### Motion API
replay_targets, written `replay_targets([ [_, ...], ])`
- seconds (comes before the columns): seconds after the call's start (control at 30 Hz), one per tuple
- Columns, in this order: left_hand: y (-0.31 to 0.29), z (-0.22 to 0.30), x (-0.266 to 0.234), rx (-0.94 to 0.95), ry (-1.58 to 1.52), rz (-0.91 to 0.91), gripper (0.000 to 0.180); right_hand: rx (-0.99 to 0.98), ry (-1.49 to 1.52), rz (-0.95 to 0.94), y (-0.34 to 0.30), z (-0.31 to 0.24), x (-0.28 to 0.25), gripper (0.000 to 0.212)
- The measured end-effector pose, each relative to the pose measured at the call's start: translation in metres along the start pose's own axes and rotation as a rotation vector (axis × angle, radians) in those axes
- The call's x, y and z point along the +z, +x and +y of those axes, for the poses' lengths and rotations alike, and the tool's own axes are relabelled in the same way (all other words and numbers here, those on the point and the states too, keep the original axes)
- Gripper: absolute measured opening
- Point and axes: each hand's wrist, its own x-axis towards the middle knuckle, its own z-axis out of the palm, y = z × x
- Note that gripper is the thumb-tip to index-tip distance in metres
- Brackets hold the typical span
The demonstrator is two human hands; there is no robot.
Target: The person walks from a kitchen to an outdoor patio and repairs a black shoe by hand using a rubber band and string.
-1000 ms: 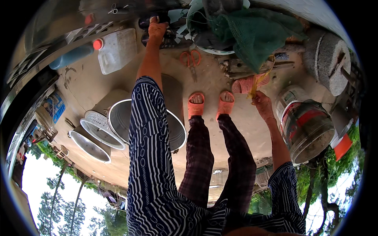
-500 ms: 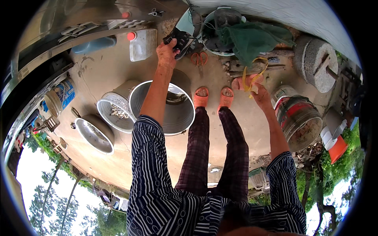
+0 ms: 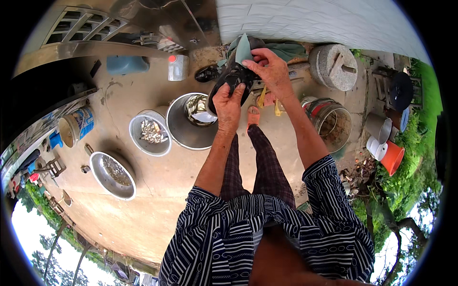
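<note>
- The left hand [image 3: 228,106] grips the lower end of a dark, limp, elongated object [image 3: 232,78], apparently a black rubber glove or a shoe; which of the two cannot be told. The fingers are curled round its lower edge, thumb on top.
- The right hand [image 3: 271,71] pinches the upper end of the same dark object, fingertips closed on its rim just beside a pale grey-green flap [image 3: 243,47] that stands up from the top.
- The object lies between the two hands, held out in front of the body and clear of the ground. Its long axis runs from the left hand up and slightly right toward the right hand, so the left hand has the near end and the right hand the far end.
- Both hands touch it; neither is nearer than the other, and each has its own end.
- Directly under and just left of the left hand stands a large steel basin [image 3: 193,121] with something shiny inside.
- Farther left of that hand sits a smaller metal bowl of small fish [image 3: 150,132], and well out to the left a shallow metal pan [image 3: 113,175] with darker contents.
- Below the hands, a foot in an orange sandal [image 3: 253,116] shows on the concrete floor [image 3: 157,200].
- To the right of the right hand stands a paint-streaked bucket [image 3: 329,121]; beyond it, up and right, a round millstone [image 3: 333,66].
- Beyond the hands, a white plastic jug with a red cap [image 3: 177,67] stands on the ground, and green cloth [image 3: 286,49] lies behind the right hand.
</note>
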Motion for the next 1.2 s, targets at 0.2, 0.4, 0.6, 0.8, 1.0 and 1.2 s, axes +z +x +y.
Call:
replay_targets([
  [0.2, -0.040, 0.050, 0.001, 0.045, -0.008, -0.008, 0.014, 0.231, 0.534, -0.098, -0.037, -0.044, -0.038, 0.023],
  [0.4, -0.054, 0.101, -0.004, -0.079, -0.511, 0.016, 0.016, 0.043, 0.171, 0.237, -0.053, -0.088, -0.135, 0.022],
  [0.6, -0.068, 0.137, 0.017, 0.003, -0.644, -0.083, 0.017, -0.298, -0.107, 0.372, -0.075, -0.149, -0.171, 0.019],
  [0.8, -0.099, 0.171, 0.072, 0.119, -0.581, -0.163, 0.017, -0.450, -0.172, 0.051, -0.127, -0.207, -0.135, 0.018],
  [1.0, -0.123, 0.176, 0.094, 0.350, -0.196, -0.125, 0.016, -0.370, 0.079, 0.083, -0.138, -0.204, -0.153, 0.019],
  [1.2, -0.128, 0.176, 0.107, 0.461, -0.133, -0.093, 0.012, -0.698, -0.291, 0.384, -0.147, -0.200, -0.154, 0.015],
])
